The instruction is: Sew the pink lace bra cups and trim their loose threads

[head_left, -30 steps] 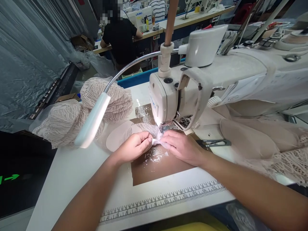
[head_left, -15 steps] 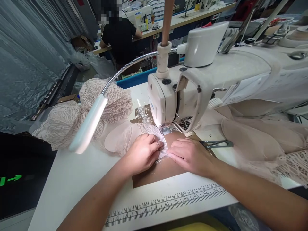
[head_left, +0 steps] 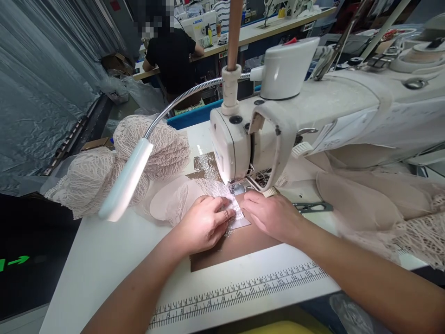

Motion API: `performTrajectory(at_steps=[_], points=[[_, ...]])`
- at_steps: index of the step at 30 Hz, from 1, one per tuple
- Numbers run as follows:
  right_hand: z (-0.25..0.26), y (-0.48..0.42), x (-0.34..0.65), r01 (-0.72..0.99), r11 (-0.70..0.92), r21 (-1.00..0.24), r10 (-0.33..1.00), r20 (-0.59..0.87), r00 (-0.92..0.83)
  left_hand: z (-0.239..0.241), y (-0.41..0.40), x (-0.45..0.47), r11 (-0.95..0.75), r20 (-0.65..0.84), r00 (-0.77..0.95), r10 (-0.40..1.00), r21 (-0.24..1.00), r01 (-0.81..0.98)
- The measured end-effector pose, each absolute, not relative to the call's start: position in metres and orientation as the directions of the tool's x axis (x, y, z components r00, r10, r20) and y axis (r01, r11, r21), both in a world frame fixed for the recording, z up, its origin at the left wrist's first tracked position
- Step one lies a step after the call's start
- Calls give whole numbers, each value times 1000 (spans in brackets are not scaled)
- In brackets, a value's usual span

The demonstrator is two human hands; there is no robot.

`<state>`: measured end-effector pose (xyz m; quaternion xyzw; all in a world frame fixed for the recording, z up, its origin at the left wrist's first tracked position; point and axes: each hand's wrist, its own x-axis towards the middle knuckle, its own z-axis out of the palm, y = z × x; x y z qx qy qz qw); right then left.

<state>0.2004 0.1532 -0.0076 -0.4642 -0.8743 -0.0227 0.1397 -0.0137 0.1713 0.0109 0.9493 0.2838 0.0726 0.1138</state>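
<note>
Presently, at the sewing machine (head_left: 227, 139): most likely lining up and smoothing a lace piece (head_left: 238, 212) for stitching, judging by its place right at the machine's foot.
Lace piece: lying flat on the brown sheet (head_left: 236, 248), lit brightly, with a smooth pale strip along the near edge; running back on the left toward a pale rounded cup (head_left: 163, 199).
Left hand (head_left: 206, 222): bent palm-down over the lace, touching from above with thumb and forefinger; cannot tell whether pinching or only pressing.
Right hand (head_left: 273, 213): just beside the lace's right edge, fingers curled down close to the machine's foot; cannot tell whether the grip is closed on any cloth.
Next move: seems to call for holding the edge straight and feeding evenly, with fingertips clear of the stitching spot.
Desk (head_left: 114, 264): carrying stacked lace cups (head_left: 153, 146) behind the lamp (head_left: 127, 181) on the left, sheer cloth (head_left: 351, 195) and a flat metal tool (head_left: 314, 207) on the right.
Ruler strip (head_left: 239, 294): printed along the near edge, with 5, 7 and 10 among the readable figures.
Back machine (head_left: 194, 28): marked JUKI.
Papers (head_left: 351, 123): faintly marked, unreadable.
Sign (head_left: 19, 260): showing a green arrow.
</note>
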Motion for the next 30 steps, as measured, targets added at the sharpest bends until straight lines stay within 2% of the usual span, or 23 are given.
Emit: performTrajectory(at_steps=[6, 11, 17, 22, 26, 30], points=[[-6, 155, 204, 764, 642, -66, 746, 282, -603, 12, 173, -14, -810, 77, 827, 556, 272, 519], [-6, 154, 205, 802, 591, -87, 785, 292, -547, 14, 173, -16, -796, 49, 822, 567, 287, 533], [-4, 155, 205, 778, 619, -105, 770, 277, -575, 19, 173, -19, -788, 14, 825, 566, 305, 535], [-6, 154, 209, 813, 548, -197, 828, 267, -493, 25, 168, -18, -765, -28, 814, 580, 325, 556], [-7, 152, 208, 779, 530, -336, 848, 239, -474, 21, 170, -16, -683, 54, 751, 658, 462, 565], [-9, 153, 203, 759, 498, -420, 867, 214, -451, 22, 177, -17, -587, 6, 726, 688, 592, 552]])
